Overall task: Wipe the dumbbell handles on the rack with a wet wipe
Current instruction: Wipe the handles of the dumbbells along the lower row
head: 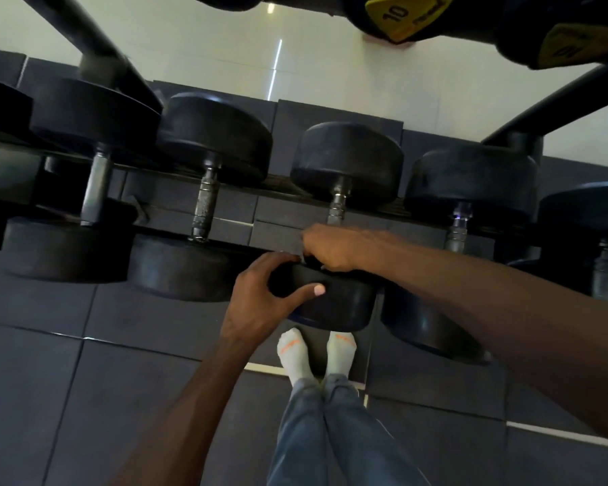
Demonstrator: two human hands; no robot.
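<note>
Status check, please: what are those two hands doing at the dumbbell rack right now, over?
Left hand grips near weight head of third dumbbell. Right hand curled over its handle; wipe not visible. Nothing in the way. Over.

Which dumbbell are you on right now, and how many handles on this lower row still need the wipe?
Nothing visibly marks any handle as wiped. In hand: the left hand grips the near black rubber head of the middle dumbbell, while the right hand covers its steel handle; the wipe itself is hidden. The knurled handle to the left and the handle to the right sit untouched, state unknown.
</note>
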